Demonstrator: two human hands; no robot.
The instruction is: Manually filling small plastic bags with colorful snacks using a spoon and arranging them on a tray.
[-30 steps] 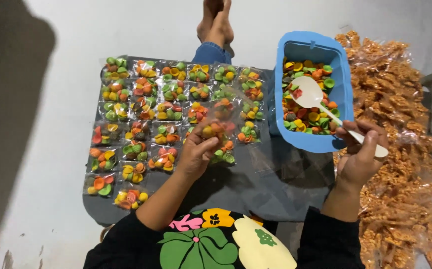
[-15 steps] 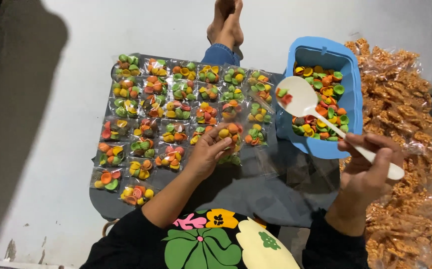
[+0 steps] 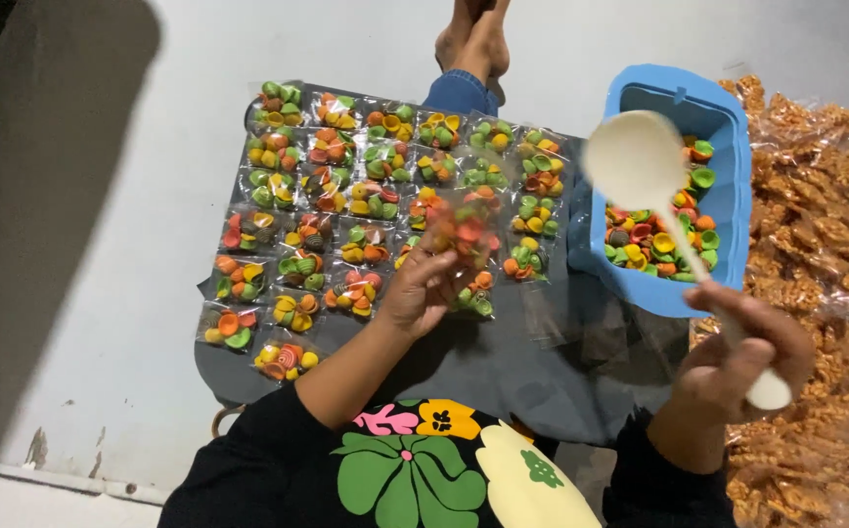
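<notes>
Pale floor all round, with a dark mat [image 3: 503, 362] spread over it. On the mat's left side, rows of small clear packets [image 3: 346, 205] of green, orange and yellow shells lie side by side. Left hand [image 3: 423, 288] is up over the rows, fingers curled, pinching one filled bag [image 3: 469, 240], blurred. Right of that, a blue tub [image 3: 728, 210] holds loose shells. Over it hangs a white spoon [image 3: 640, 166], bowl empty, handle clenched in the right hand [image 3: 742, 357]. Far right, bagged orange snacks [image 3: 816, 293] are heaped.
</notes>
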